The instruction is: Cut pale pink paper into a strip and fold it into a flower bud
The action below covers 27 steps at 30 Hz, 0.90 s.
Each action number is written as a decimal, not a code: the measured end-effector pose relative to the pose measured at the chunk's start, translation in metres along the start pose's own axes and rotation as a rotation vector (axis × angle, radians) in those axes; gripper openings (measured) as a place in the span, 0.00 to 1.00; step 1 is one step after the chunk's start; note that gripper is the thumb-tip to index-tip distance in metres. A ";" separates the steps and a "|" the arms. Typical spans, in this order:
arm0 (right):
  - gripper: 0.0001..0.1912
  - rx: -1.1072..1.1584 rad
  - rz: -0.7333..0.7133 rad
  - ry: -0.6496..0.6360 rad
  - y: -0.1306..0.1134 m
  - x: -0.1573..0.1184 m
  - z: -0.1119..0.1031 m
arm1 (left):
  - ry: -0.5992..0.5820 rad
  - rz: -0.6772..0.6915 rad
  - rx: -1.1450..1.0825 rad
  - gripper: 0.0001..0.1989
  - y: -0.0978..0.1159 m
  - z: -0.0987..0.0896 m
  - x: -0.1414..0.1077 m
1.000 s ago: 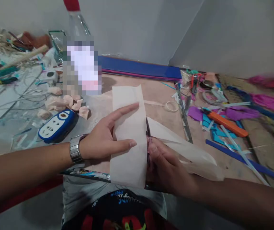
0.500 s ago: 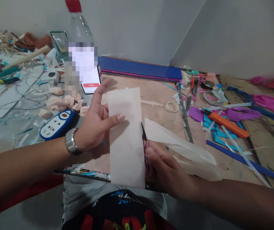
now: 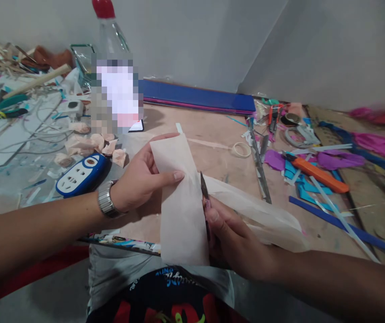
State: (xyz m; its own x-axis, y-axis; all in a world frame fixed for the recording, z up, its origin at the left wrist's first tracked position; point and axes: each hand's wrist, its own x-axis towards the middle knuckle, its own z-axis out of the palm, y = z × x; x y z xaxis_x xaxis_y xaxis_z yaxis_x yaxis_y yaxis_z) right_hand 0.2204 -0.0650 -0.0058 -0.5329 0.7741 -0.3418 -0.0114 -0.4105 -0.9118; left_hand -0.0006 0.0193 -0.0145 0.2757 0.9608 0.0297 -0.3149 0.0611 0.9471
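A long pale strip of paper [image 3: 184, 224] hangs over the front edge of the work board. My left hand [image 3: 142, 179] pinches its upper part, thumb on top and fingers behind. In my right hand [image 3: 228, 233] is a pair of scissors [image 3: 205, 188], its dark blades pointing up along the strip's right edge. The scissors' handles are mostly hidden by my fingers. To the right of the strip, a loose translucent pale sheet [image 3: 263, 206] lies on the board, partly behind my right hand.
A blue and white power strip [image 3: 81, 175] and crumpled peach paper pieces [image 3: 101, 143] lie left. Behind are a partly blurred phone [image 3: 137, 125], a bottle [image 3: 111, 36] and a blue stack [image 3: 199, 96]. Right: tape roll [image 3: 241, 150], metal ruler [image 3: 259, 161], orange cutter [image 3: 317, 172].
My left hand has closed its raised fingers behind the strip and come nearer. The strip's top has tilted and dropped slightly, and its lower end has shifted right. The scissors stay at its right edge.
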 end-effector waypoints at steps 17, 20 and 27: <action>0.29 0.027 0.020 0.025 -0.001 -0.002 0.001 | 0.008 -0.013 0.037 0.29 0.001 0.000 0.000; 0.29 0.026 0.023 0.020 0.002 -0.001 0.000 | 0.008 -0.015 0.041 0.28 0.001 0.000 0.000; 0.26 0.057 0.021 -0.018 0.004 0.000 -0.001 | 0.073 -0.040 0.003 0.27 0.008 0.005 0.002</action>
State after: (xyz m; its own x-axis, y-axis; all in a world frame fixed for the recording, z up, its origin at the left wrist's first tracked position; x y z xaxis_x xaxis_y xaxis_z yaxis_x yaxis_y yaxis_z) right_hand 0.2211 -0.0665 -0.0101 -0.5488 0.7562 -0.3564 -0.0481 -0.4542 -0.8896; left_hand 0.0014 0.0202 -0.0052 0.2207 0.9748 -0.0317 -0.3021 0.0992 0.9481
